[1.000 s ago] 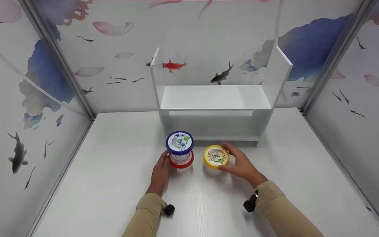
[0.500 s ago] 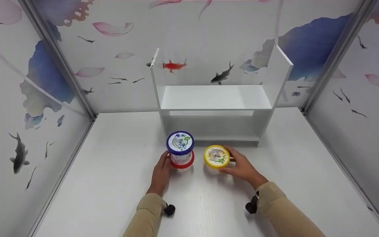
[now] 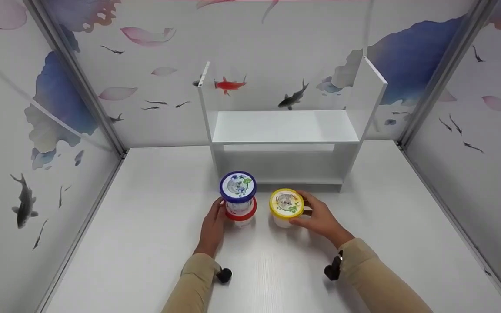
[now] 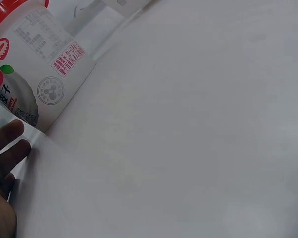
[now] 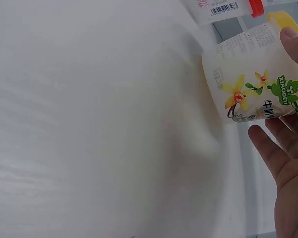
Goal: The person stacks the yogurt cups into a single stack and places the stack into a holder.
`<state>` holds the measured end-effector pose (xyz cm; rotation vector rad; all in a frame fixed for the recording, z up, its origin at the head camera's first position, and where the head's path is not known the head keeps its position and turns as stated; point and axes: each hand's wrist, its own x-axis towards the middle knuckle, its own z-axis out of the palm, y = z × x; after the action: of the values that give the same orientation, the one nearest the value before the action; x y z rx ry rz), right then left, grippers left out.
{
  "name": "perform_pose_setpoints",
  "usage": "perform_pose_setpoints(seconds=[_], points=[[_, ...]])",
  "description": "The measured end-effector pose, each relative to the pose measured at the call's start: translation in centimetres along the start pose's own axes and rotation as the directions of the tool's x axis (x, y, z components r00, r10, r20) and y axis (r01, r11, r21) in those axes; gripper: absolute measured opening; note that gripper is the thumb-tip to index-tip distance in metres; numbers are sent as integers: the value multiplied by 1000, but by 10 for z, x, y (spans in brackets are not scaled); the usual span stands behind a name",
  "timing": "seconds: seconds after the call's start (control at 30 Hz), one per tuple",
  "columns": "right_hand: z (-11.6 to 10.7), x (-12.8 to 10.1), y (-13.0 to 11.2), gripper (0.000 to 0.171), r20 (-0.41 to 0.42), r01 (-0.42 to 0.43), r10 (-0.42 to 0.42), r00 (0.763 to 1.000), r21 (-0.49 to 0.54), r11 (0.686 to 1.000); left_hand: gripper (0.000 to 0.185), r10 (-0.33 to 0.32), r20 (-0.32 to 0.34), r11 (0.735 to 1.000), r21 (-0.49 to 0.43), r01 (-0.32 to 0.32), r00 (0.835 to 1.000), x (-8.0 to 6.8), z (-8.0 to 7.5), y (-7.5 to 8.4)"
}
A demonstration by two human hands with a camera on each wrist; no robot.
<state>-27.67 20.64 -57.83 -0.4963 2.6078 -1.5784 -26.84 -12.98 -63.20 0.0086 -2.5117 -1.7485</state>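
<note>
Right hand [image 3: 318,218] grasps the yellow-lidded white plastic cup [image 3: 286,208] by its side wall, apparently just clear of the white counter [image 3: 146,243]. Left hand [image 3: 214,226] steadies the red-lidded cup [image 3: 241,216] under the blue-lidded one [image 3: 238,188]. The cups probably handle as light, smooth and slippery.

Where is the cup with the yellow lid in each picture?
Head: yellow cup sits low in the middle, held by the right hand, right of the stacked cups.
Left wrist: not in it; only the red cup shows, top left.
Right wrist: upper right, its flower label facing us, fingers round it.
Shared landmark: the red cup, at in the head view and top edge in the right wrist view.
</note>
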Motion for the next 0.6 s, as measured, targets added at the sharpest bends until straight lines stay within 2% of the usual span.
perform_pose_setpoints(seconds=[0.1,0.37,0.6], points=[[-2,2,-4,95,-2,16,-16,1000,-5,1000,72,27,-2,1000,0,-27,1000,0,-1,-1],[-10,7,-16,93,-1,7,-7,1000,-13,1000,82,-25,9,1000,5,25,1000,1,0,-1],[-17,13,-26,95,-9,23,-23,1000,-4,1000,74,-20,0,1000,5,20,1000,1,0,3]])
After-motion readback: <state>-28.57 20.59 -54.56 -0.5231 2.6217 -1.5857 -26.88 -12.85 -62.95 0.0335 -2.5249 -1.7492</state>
